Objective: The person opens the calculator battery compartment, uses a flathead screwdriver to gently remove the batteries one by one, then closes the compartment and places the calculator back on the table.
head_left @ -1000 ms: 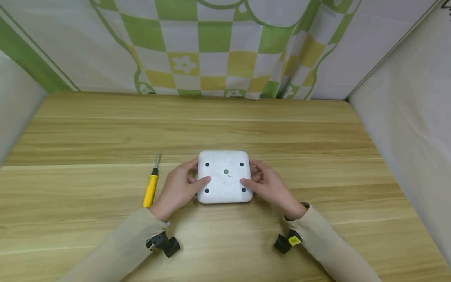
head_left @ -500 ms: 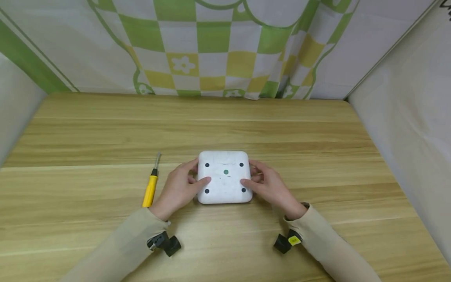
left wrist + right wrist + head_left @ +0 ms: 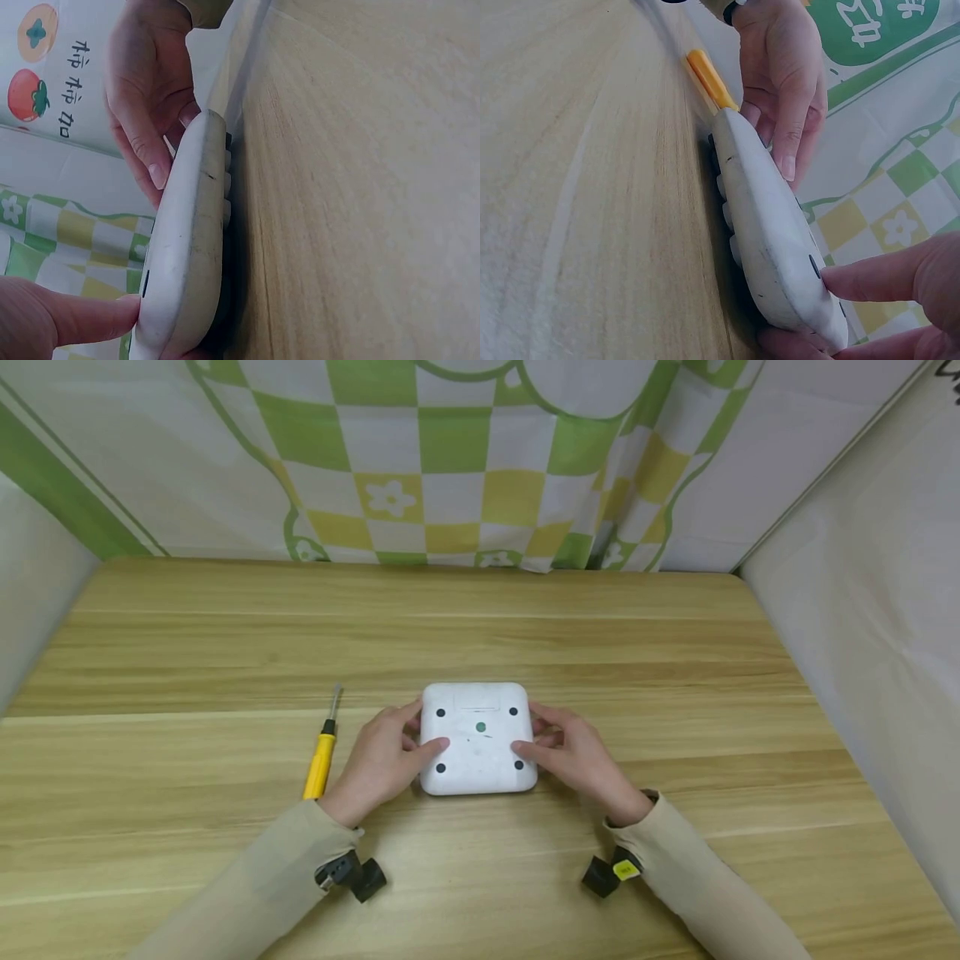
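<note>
A white calculator (image 3: 480, 752) with rounded corners is face down, its back turned up toward the head camera. Dark round feet, a green dot and a battery cover mark that back. In both wrist views its keys (image 3: 727, 215) face the tabletop, close over the wood. My left hand (image 3: 384, 758) grips the left side, thumb on the back and fingers at the edge, partly hidden. On the opposite side my right hand (image 3: 581, 760) holds it the same way. A yellow-handled screwdriver (image 3: 321, 760) lies left of my left hand, tip pointing away from me.
The wood-grain table (image 3: 637, 677) reaches back to a green, white and yellow checkered cloth (image 3: 457, 439). Pale walls (image 3: 862, 552) stand along both sides. Each sleeve carries a small black camera (image 3: 602, 877) at the wrist.
</note>
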Action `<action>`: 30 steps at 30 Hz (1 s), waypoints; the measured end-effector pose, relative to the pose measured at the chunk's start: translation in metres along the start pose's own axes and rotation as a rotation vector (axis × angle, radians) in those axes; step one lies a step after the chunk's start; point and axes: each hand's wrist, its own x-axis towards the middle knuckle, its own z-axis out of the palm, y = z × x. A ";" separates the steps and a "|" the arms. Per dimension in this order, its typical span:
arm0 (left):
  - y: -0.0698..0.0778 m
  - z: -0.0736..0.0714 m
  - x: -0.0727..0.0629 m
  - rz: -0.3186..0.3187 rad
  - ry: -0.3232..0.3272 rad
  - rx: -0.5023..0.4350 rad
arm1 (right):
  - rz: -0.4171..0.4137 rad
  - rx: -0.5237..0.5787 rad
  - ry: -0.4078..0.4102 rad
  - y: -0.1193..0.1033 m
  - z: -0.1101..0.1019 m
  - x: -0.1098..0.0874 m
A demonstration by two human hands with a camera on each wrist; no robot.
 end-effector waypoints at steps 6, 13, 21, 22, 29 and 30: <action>0.002 -0.001 0.001 -0.002 -0.009 0.012 | -0.026 -0.036 0.003 -0.002 -0.001 0.000; 0.003 -0.002 0.003 -0.002 -0.017 0.032 | 0.004 -0.039 0.008 -0.005 -0.001 0.002; 0.002 -0.002 0.005 -0.003 -0.023 0.037 | 0.025 -0.032 0.014 -0.006 -0.001 0.002; 0.002 -0.002 0.005 -0.004 -0.023 0.039 | 0.027 -0.033 0.016 -0.006 -0.001 0.002; 0.002 -0.002 0.005 -0.007 -0.026 0.048 | 0.023 -0.037 0.022 -0.004 0.000 0.003; 0.002 -0.002 0.005 -0.005 -0.027 0.048 | 0.017 -0.038 0.022 -0.004 0.000 0.004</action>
